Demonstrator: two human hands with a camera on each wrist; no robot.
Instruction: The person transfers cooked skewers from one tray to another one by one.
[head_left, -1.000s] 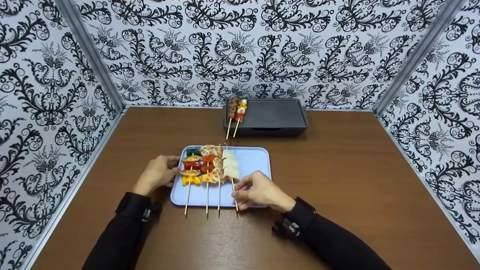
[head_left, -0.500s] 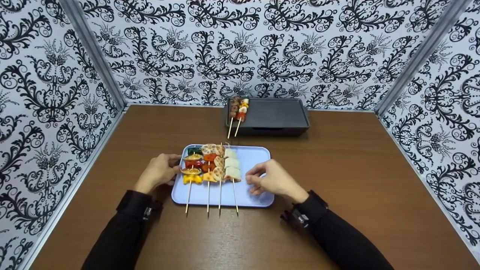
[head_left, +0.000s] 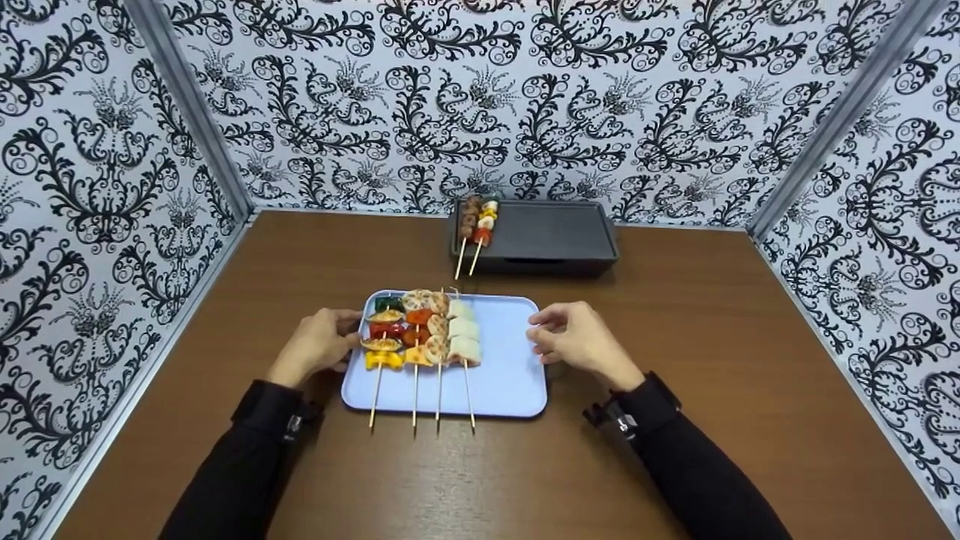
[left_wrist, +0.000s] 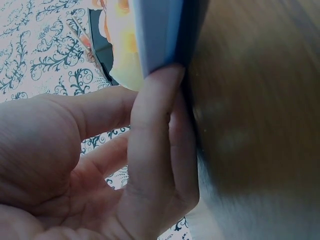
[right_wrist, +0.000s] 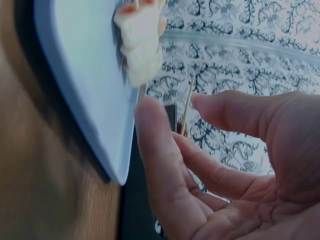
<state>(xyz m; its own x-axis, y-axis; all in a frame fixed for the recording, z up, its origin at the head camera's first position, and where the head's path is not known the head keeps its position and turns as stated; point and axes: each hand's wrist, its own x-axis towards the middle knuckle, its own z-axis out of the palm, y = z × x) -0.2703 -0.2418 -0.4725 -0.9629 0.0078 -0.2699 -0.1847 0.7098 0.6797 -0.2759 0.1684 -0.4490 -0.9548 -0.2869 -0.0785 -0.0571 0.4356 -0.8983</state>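
Note:
A pale blue tray point(head_left: 502, 382) lies on the brown table, bearing several food skewers on its left and middle part. Mixed vegetables in yellow, red and green fill the leftmost skewer point(head_left: 383, 360); white pieces sit on the rightmost skewer point(head_left: 464, 330). My left hand point(head_left: 319, 341) grips the tray's left edge; in the left wrist view a fingertip point(left_wrist: 165, 80) presses the rim with the thumb on the food side. Beside the right edge of the tray is my right hand point(head_left: 581, 337), thumb and fingers apart, holding nothing. In the right wrist view its fingertip point(right_wrist: 150, 112) is close by the rim.
A dark grey rectangular grill plate point(head_left: 551, 229) stands at the back of the table. On its left end lie a brown meat skewer point(head_left: 468, 219) and a colourful skewer point(head_left: 486, 221), sticks toward me. Patterned walls enclose the table point(head_left: 675, 315).
My right hand has let go of the white skewer's stick and moved right and back to the tray's right edge. The left hand stays at the left edge.

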